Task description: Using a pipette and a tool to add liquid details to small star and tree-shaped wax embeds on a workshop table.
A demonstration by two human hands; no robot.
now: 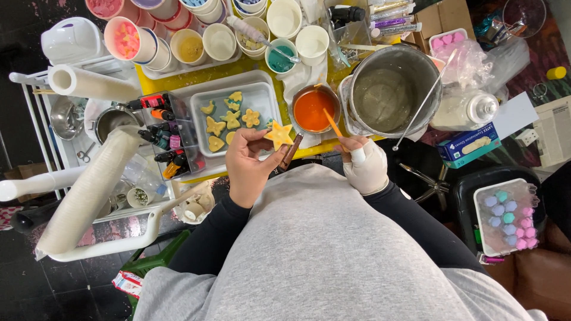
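We see the left hand (250, 163) with fingers pinched on a yellow star (278, 135) above the tabletop (238, 66) edge, beside the white tray (262, 95) of yellow shapes. The gloved right hand (364, 166) has fingers closed round an orange stick (332, 123), dipped toward the small pot (315, 109) of orange liquid; the big steel pot (392, 89) holds clear liquid.

Matt yellow waxy star (279, 135), glossy orange liquid in small metal pot (316, 109), dull steel bucket (392, 89), white plastic tray (262, 97)

Bright, even overhead light; sharp, edges slightly bowed.
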